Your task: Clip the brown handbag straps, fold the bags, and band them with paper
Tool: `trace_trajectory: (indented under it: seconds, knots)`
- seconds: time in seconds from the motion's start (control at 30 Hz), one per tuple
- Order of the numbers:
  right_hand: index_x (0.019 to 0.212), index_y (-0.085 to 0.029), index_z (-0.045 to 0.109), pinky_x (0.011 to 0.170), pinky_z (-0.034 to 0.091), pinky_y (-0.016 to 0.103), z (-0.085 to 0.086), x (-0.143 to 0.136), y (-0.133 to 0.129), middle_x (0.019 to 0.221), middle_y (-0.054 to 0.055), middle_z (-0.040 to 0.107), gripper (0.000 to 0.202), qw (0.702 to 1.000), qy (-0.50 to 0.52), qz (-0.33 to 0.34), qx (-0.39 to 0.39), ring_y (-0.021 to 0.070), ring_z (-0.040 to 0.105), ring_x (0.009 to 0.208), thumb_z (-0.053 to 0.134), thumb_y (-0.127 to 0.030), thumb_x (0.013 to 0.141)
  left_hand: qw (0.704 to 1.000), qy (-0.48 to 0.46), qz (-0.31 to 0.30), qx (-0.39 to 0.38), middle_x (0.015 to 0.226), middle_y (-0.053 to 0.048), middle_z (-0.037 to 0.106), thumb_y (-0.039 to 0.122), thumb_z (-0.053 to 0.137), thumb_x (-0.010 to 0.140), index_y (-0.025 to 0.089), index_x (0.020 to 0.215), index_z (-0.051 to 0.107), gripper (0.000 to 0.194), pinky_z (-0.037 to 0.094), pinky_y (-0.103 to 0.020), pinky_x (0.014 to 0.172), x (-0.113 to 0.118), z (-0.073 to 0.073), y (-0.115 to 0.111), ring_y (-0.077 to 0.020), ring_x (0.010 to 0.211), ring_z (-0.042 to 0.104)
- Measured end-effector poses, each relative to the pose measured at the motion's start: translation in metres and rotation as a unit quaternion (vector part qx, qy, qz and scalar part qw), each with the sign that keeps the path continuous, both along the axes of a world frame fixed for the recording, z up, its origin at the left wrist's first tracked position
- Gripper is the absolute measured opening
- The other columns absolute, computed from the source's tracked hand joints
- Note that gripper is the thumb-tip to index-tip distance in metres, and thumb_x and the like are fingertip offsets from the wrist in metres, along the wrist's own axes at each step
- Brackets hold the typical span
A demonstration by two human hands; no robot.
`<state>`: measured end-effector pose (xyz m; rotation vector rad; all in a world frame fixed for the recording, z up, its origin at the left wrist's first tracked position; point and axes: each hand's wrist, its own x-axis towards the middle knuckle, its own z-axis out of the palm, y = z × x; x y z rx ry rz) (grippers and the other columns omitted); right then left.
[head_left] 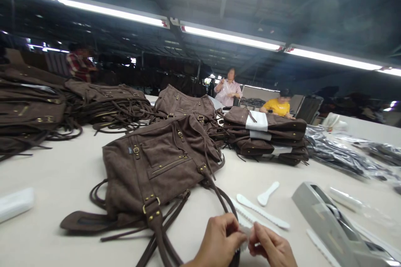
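Observation:
My left hand point(219, 238) and my right hand point(271, 244) meet at the lower middle, fingertips closed. Between them they pinch a small translucent white piece point(245, 232) beside a dark strap; its exact kind is unclear. The strap belongs to a brown suede-like handbag point(163, 162), which lies on its back with brass buckles, a zipped front pocket and long handles towards me. Just beyond my fingers are white notched strips point(263, 212) and a short rounded white strip point(268, 194). Part of the strap is hidden behind my hands.
A grey tape dispenser point(332, 225) stands at right on the white table point(62, 175). Stacked brown bags point(266, 133) with white bands lie behind, near plastic-wrapped packs point(341, 154). More bags point(28, 108) are piled left, above a white roll point(15, 204). Several people are in the background.

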<state>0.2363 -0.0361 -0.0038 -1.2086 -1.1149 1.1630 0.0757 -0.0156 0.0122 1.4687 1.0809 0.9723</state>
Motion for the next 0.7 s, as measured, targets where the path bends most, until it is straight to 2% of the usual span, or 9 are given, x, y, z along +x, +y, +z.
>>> trace_trajectory:
  seconds: [0.1, 0.23, 0.33, 0.47, 0.7]
  knots:
    - [0.073, -0.017, 0.070, 0.050, 0.043, 0.024, -0.004, 0.004, 0.004, 0.060, 0.001, 0.060, 0.045, 1.000, 0.014, -0.008, -0.023, 0.0131, 0.054, 0.051, 0.073, -0.062, 0.070, 0.996, 0.049, -0.033, 0.072, 0.058, 0.003, 0.051, 0.016, 0.059, 0.071, 0.017, 0.060, 0.051, 0.013, 0.030, -0.023, 0.057, -0.001, -0.001, -0.002, -0.0113, 0.059, 0.046]
    - [0.066, -0.016, 0.072, 0.053, 0.040, 0.022, -0.005, 0.009, 0.005, 0.055, 0.001, 0.059, 0.039, 0.997, -0.036, 0.072, -0.017, 0.0109, 0.051, 0.052, 0.077, -0.054, 0.069, 0.973, 0.123, -0.050, 0.188, 0.066, 0.001, 0.056, 0.014, 0.055, 0.076, 0.018, 0.065, 0.053, 0.012, 0.030, -0.024, 0.059, -0.002, -0.005, -0.005, -0.0134, 0.063, 0.050]
    - [0.069, -0.016, 0.076, 0.057, 0.043, 0.024, -0.003, 0.011, 0.003, 0.059, 0.003, 0.062, 0.035, 0.994, -0.025, 0.106, -0.026, 0.0131, 0.055, 0.056, 0.079, -0.052, 0.068, 0.983, 0.101, -0.027, 0.150, 0.063, 0.001, 0.056, 0.011, 0.051, 0.075, 0.018, 0.067, 0.054, 0.011, 0.032, -0.023, 0.060, -0.002, -0.005, -0.007, -0.0128, 0.062, 0.050]
    - [0.075, -0.016, 0.078, 0.060, 0.046, 0.026, 0.002, 0.012, 0.000, 0.063, 0.005, 0.067, 0.034, 0.993, -0.035, 0.109, -0.042, 0.0151, 0.059, 0.058, 0.080, -0.049, 0.067, 0.996, 0.049, -0.028, 0.063, 0.058, 0.003, 0.054, 0.011, 0.051, 0.073, 0.017, 0.065, 0.056, 0.011, 0.033, -0.022, 0.059, -0.003, -0.001, -0.006, -0.0114, 0.059, 0.048]
    - [0.075, -0.014, 0.074, 0.060, 0.050, 0.026, 0.007, 0.013, -0.003, 0.063, 0.005, 0.070, 0.034, 0.993, -0.031, 0.096, -0.064, 0.0151, 0.063, 0.057, 0.081, -0.047, 0.067, 0.993, 0.046, -0.076, 0.080, 0.065, 0.000, 0.061, 0.014, 0.050, 0.080, 0.015, 0.071, 0.063, 0.016, 0.035, -0.022, 0.062, -0.006, 0.003, -0.005, -0.0121, 0.063, 0.051]
